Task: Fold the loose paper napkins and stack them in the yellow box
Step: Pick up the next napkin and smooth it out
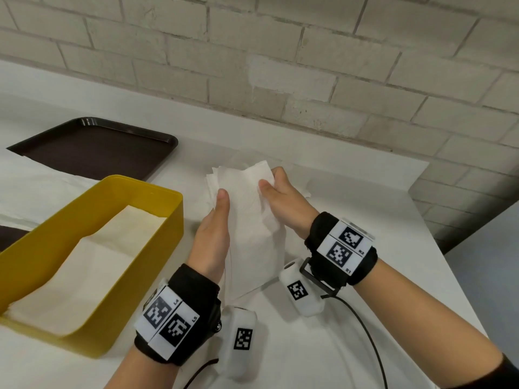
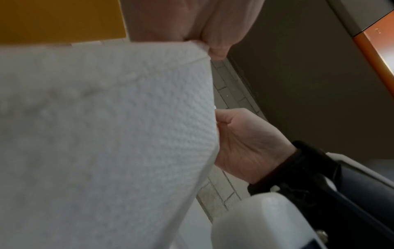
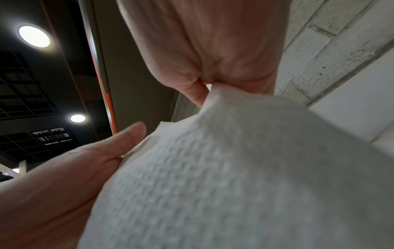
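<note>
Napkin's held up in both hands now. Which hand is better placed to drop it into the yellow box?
Probably the left hand: it holds the napkin on the side facing the yellow box, right beside its wall. The right hand pinches the far edge and would have to cross over.

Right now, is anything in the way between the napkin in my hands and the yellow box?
Nothing visible. The napkin, held by both hands, hangs just right of the yellow box; only the box's near wall lies between, and its top is open.

Head view down over the white counter (image 1: 351,220); both wrist views close beneath the held napkin (image 1: 250,220), facing upward.
</note>
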`<state>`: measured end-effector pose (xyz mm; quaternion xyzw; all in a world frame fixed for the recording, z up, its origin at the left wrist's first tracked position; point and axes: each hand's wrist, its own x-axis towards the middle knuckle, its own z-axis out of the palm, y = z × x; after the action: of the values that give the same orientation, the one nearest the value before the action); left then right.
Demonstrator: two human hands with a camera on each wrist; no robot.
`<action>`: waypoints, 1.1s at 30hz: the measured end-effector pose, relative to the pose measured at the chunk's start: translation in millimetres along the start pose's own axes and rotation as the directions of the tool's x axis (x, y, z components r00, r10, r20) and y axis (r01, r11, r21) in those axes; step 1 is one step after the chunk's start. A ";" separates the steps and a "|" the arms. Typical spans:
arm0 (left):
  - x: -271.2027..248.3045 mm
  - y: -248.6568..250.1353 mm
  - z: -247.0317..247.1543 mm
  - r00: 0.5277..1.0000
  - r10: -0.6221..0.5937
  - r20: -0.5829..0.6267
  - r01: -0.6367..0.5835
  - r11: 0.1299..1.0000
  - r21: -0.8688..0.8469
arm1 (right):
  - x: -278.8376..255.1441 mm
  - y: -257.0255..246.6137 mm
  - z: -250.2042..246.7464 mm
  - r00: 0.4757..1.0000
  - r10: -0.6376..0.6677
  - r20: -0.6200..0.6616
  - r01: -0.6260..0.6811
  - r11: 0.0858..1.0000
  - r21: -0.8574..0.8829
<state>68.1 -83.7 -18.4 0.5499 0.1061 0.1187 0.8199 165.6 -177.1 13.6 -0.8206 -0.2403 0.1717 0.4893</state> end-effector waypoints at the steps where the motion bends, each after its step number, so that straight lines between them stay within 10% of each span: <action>1: -0.3 -0.4 0.5 1.000 0.012 0.010 -0.013 1.000 0.016 | 1.0 0.3 0.8 1.000 0.014 0.009 -0.014 1.000 0.015; 8: 0.6 -6.2 -5.1 0.999 0.035 -0.035 -0.034 0.999 0.030 | 5.0 7.1 -3.0 0.972 0.122 0.201 -0.202 0.871 0.447; 15: 0.3 -6.1 -4.2 1.000 0.025 0.002 -0.025 0.999 0.026 | 9.3 15.4 -4.7 0.951 0.076 0.300 -0.225 0.835 0.502; 22: 0.4 -6.6 -15.3 0.984 -0.022 -0.174 0.028 0.999 0.034 | 34.7 11.9 -18.4 0.990 0.038 0.133 -0.029 0.997 -0.072; 27: -1.2 1.9 -21.0 0.970 0.013 -0.244 -0.006 1.000 0.027 | 104.0 33.2 -36.2 0.997 0.043 0.071 0.024 0.665 -0.746; 33: -2.3 10.5 -20.8 0.957 -0.004 -0.289 0.008 1.000 0.015 | 163.5 65.7 -39.7 0.987 0.152 -0.048 -0.128 0.573 -0.809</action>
<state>58.8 -62.4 -16.3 0.5330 0.2271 0.1943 0.7916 336.0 -140.4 -33.8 -0.9671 -0.2330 0.0926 0.0437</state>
